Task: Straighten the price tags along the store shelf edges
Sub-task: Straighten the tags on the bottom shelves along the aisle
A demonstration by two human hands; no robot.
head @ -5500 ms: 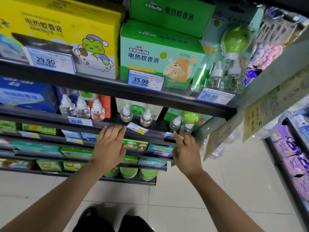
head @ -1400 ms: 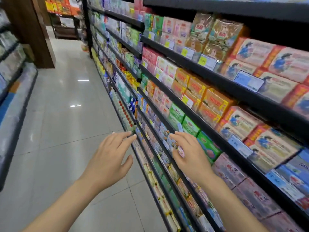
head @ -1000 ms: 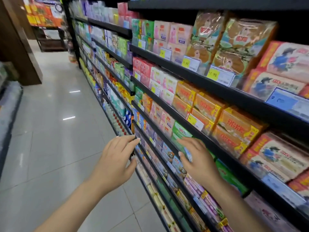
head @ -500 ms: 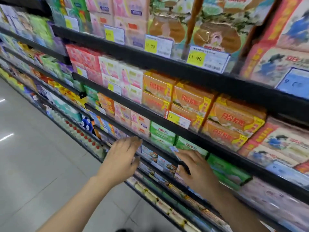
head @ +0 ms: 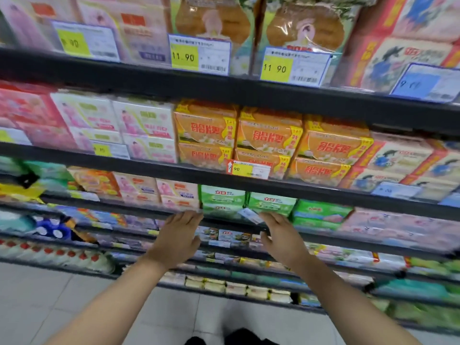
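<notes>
A small white price tag (head: pixel 251 215) sits crooked, tilted down to the right, on the dark shelf edge (head: pixel 224 221) under the green soap packs (head: pixel 271 202). My right hand (head: pixel 281 235) is raised just right of this tag, fingers apart, fingertips almost at it; contact cannot be told. My left hand (head: pixel 178 236) is open with its fingertips at the same shelf edge, further left. One shelf up, a yellow tag (head: pixel 249 169) marked 90 leans slightly. Two yellow 11.90 tags (head: pixel 199 56) (head: pixel 293 68) stand on the top shelf.
Black shelves run across the whole view, packed with orange soap boxes (head: pixel 268 138), pink and white boxes (head: pixel 119 120) and blue-print packs (head: pixel 403 155). Lower shelves hold small boxes. Pale floor tiles (head: pixel 62 307) lie below. The view is motion-blurred at the edges.
My view has swung from looking down the aisle to facing the soap shelves. Both hands have risen to the shelf edge under the green packs, the right one beside the crooked tag.
</notes>
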